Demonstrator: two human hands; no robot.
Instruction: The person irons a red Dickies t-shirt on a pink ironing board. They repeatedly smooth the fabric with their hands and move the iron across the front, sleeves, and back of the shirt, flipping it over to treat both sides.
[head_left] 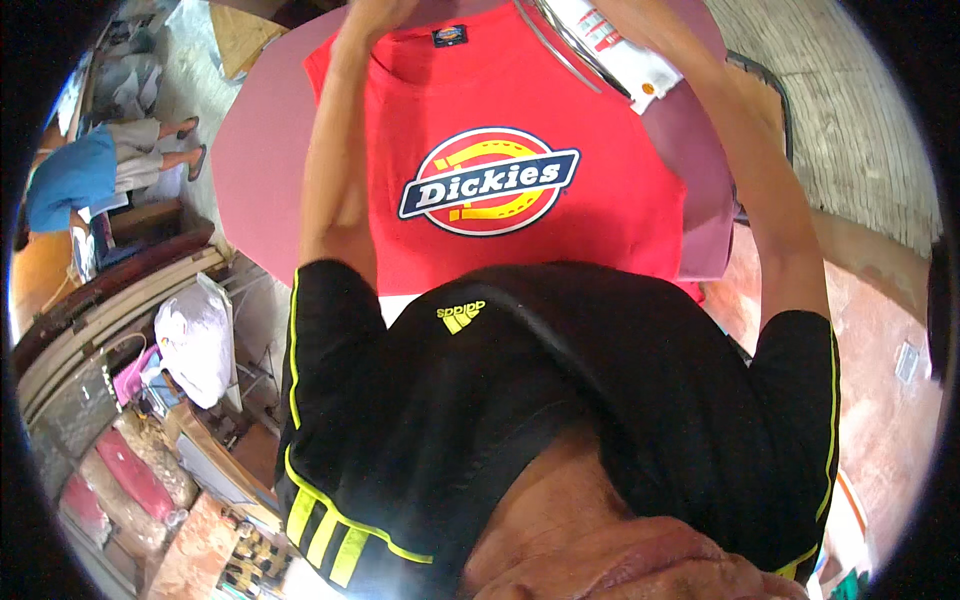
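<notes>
A red sleeveless shirt point(620, 190) is spread on a mauve rounded tabletop point(265, 150), with a large oval print across its middle and a small dark label inside the collar. Beside the shirt's collar, at the upper edge, is my left hand point(385, 12); the picture cuts off its fingers. My right hand point(618, 10) is also cut off at the top, next to a white piece with red markings point(625, 55). Thin silvery curved strips point(565, 45) run along that piece, over the shirt's right shoulder area. Whether either hand grips anything is hidden.
At the far left a person in a blue top point(75, 180) bends over. A filled white plastic bag point(197, 340) and plastic-wrapped bundles point(135, 465) are at the left. A dark-framed chair point(770, 95) stands behind my right forearm, by a pinkish wall point(880, 290).
</notes>
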